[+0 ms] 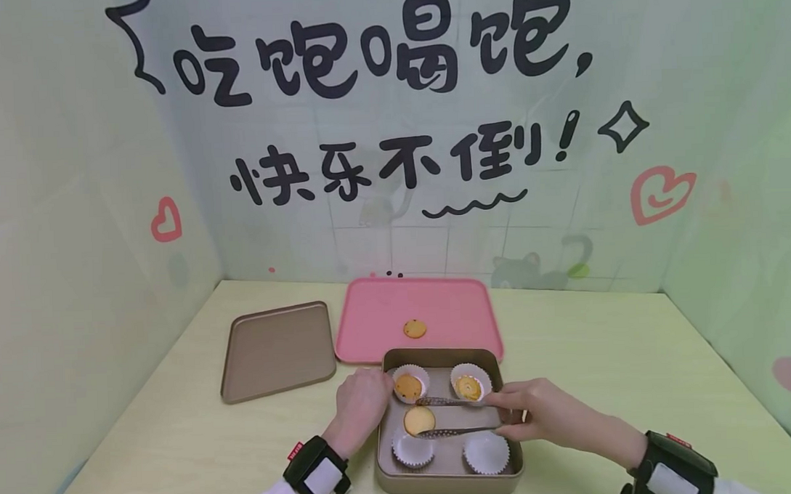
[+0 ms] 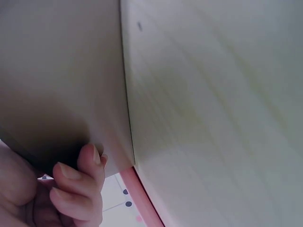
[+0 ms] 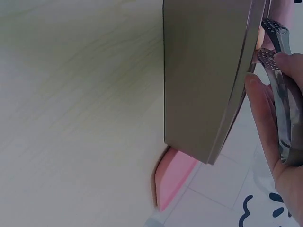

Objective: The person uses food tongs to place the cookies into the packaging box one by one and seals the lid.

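My left hand (image 1: 364, 408) grips the far left side of a deep rectangular baking tin (image 1: 449, 485), its curled fingers (image 2: 78, 182) at the tin's wall in the left wrist view. In my right hand (image 1: 538, 409) is a pair of metal tongs (image 1: 457, 432) with perforated tips, reaching over the tin from the right. Between the tong tips sits a round cookie (image 1: 419, 420), overlapping the far edge of the near left paper cup (image 1: 413, 453). The far left cup (image 1: 418, 372) and far right cup (image 1: 465, 372) each hold a cookie. The near right cup (image 1: 486, 453) shows only white.
Behind the tin lies a pink tray (image 1: 378, 313) with one cookie (image 1: 414, 328) on it. A flat brown lid or tray (image 1: 278, 353) rests on the table to the left. Printed wall sheets stand at the back and both sides.
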The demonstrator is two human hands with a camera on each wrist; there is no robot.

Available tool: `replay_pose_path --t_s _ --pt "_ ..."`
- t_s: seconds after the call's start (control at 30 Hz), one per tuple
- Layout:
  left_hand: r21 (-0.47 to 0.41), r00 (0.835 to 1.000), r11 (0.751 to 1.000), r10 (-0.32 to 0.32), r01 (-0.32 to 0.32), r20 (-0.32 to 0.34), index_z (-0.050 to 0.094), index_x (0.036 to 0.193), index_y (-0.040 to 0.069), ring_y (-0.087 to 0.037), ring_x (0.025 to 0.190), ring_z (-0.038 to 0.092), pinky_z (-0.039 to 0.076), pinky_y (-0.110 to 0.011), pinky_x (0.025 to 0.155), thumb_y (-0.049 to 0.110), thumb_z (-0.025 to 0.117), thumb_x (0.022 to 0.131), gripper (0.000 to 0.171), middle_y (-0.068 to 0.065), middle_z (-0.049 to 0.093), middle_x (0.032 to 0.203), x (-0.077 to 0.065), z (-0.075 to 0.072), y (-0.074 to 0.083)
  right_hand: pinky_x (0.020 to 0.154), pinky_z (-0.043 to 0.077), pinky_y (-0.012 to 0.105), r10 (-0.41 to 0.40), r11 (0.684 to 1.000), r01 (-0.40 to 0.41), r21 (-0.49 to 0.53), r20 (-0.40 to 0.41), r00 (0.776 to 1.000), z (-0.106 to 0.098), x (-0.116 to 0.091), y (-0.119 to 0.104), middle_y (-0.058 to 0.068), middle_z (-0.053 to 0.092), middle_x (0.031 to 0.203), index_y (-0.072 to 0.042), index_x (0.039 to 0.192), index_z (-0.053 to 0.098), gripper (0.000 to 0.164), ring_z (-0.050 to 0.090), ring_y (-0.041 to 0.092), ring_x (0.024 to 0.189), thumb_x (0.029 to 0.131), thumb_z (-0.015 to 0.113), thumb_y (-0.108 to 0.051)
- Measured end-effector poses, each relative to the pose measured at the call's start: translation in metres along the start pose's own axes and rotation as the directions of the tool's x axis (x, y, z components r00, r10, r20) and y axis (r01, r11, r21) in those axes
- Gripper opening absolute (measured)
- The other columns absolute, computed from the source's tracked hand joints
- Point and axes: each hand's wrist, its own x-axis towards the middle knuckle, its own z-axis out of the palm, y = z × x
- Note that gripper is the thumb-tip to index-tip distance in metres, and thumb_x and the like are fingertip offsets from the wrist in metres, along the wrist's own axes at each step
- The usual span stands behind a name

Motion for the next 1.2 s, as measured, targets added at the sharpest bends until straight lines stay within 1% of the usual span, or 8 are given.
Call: replay_pose_path --t_s 0.1,0.27,0.47,0.63,0.9,0.97,1.1,1.2 --pt "-0.003 1.000 1.000 0.003 -0.003 -0.002 0.048 0.058 0.010 -0.019 0.049 0.051 0.043 -0.037 0.039 0.006 0.061 0.085 0.030 0.000 0.043 0.055 0.000 0.001 0.000 0.056 0.037 0.006 -0.032 0.999 0.032 -0.033 0.008 0.999 0.001 0.003 -0.001 -0.008 0.052 0.076 0.001 0.109 0.067 0.031 0.045 -0.008 0.064 0.079 0.077 -0.004" --pt "0.028 0.999 0.999 0.032 -0.031 -0.016 0.049 0.058 0.010 -0.020 0.049 0.052 0.043 -0.037 0.038 0.005 0.062 0.084 0.030 0.000 0.044 0.054 0.000 0.002 -0.001 0.056 0.033 0.006 -0.068 0.995 0.071 -0.070 0.037 0.997 0.001 0.009 0.000 -0.007 0.047 0.072 -0.002 0.104 0.067 0.028 0.040 -0.007 0.062 0.078 0.077 -0.007" --pt "0.033 0.999 0.999 0.040 -0.040 -0.014 0.051 0.059 0.009 -0.023 0.050 0.055 0.044 -0.039 0.040 0.005 0.062 0.084 0.028 -0.002 0.048 0.056 0.001 0.002 -0.002 0.057 0.035 0.006 -0.043 0.995 0.051 -0.086 0.092 0.995 0.002 0.016 -0.002 -0.008 0.049 0.074 -0.002 0.102 0.068 0.027 0.041 -0.008 0.063 0.077 0.078 -0.007" --pt "0.014 1.000 1.000 0.022 -0.022 -0.012 0.051 0.058 0.009 -0.022 0.050 0.054 0.044 -0.039 0.040 0.006 0.061 0.085 0.029 -0.002 0.048 0.056 0.001 0.002 -0.002 0.056 0.035 0.006 -0.002 0.992 0.019 -0.125 0.133 0.991 0.003 0.021 -0.005 -0.009 0.050 0.073 -0.004 0.098 0.068 0.025 0.039 -0.012 0.060 0.075 0.078 -0.008" --pt "0.046 0.999 0.998 0.042 -0.042 -0.008 0.051 0.059 0.010 -0.024 0.050 0.056 0.044 -0.040 0.040 0.004 0.062 0.084 0.028 -0.003 0.049 0.056 0.002 0.002 -0.002 0.054 0.034 0.007 0.017 0.983 0.016 -0.183 0.179 0.984 0.003 0.026 -0.006 -0.011 0.051 0.072 -0.008 0.096 0.067 0.023 0.039 -0.013 0.056 0.076 0.079 -0.012" --pt "0.038 0.999 0.999 0.033 -0.033 -0.010 0.051 0.059 0.010 -0.024 0.050 0.056 0.044 -0.040 0.040 0.004 0.062 0.083 0.028 -0.003 0.049 0.056 0.001 0.002 -0.002 0.054 0.034 0.007 0.019 0.982 0.017 -0.191 0.185 0.982 0.003 0.026 -0.005 -0.011 0.051 0.073 -0.008 0.097 0.067 0.025 0.040 -0.013 0.056 0.076 0.079 -0.013" --pt "-0.027 1.000 0.999 -0.030 0.030 0.003 0.050 0.058 0.009 -0.024 0.051 0.055 0.044 -0.040 0.040 0.007 0.060 0.085 0.029 -0.003 0.048 0.056 0.002 0.002 -0.001 0.055 0.037 0.008 0.034 0.991 -0.011 -0.134 0.176 0.984 -0.003 0.026 -0.005 -0.010 0.053 0.075 -0.005 0.102 0.069 0.028 0.042 -0.012 0.058 0.077 0.080 -0.012" --pt "-0.066 0.997 0.995 -0.069 0.070 0.017 0.049 0.057 0.009 -0.023 0.051 0.054 0.044 -0.039 0.041 0.008 0.059 0.086 0.030 -0.003 0.047 0.056 0.002 0.001 0.000 0.057 0.040 0.009 0.058 0.998 -0.054 -0.032 0.148 0.987 -0.012 0.026 -0.006 -0.009 0.054 0.076 0.000 0.108 0.069 0.032 0.046 -0.010 0.062 0.079 0.078 -0.009"
